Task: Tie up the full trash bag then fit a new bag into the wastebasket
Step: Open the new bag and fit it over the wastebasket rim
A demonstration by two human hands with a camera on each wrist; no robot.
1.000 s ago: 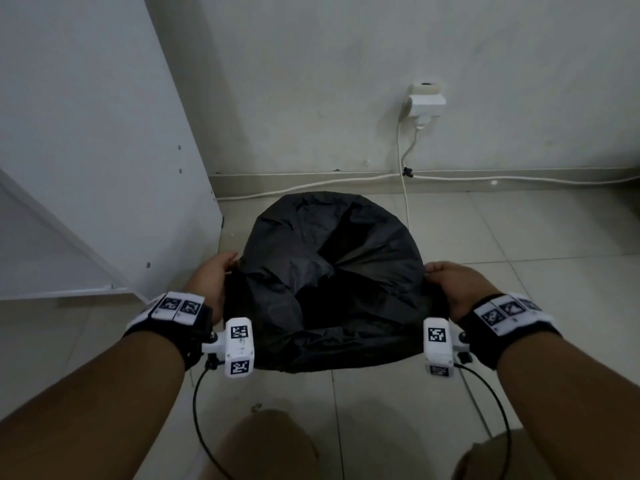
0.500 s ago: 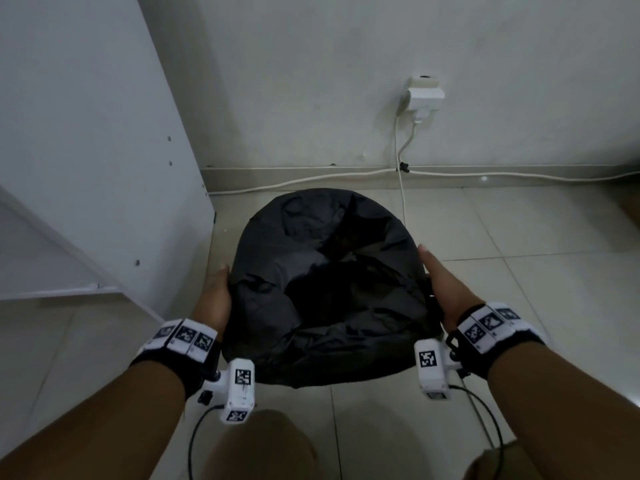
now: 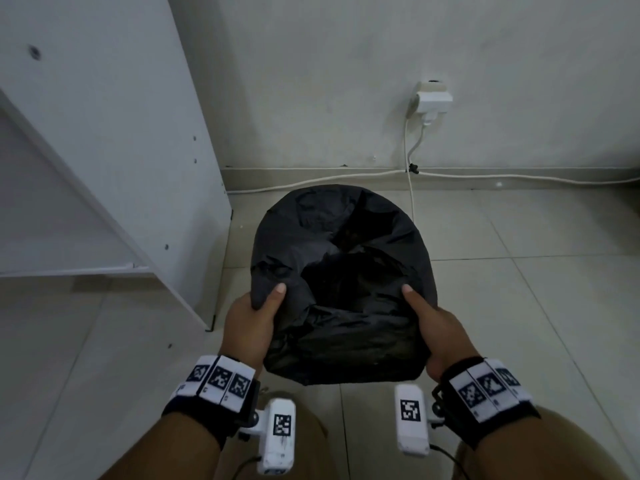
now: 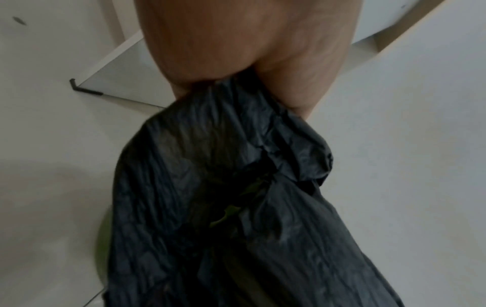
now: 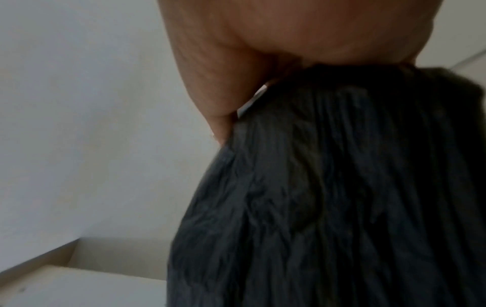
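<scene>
Crinkled black plastic trash bag (image 3: 341, 289) stands on pale tiled floor (image 3: 519, 306), beside white cabinet panel (image 3: 104, 133), near the wall. Left hand (image 3: 250, 322) pinches the bag's left rim, thumb on top. Right hand (image 3: 440, 327) pinches the right rim likewise.

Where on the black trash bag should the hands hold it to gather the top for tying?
At the loose rim of the trash bag, from opposite sides, as left hand and right hand do now: the film there is slack and bunches, probably closing easily.
</scene>
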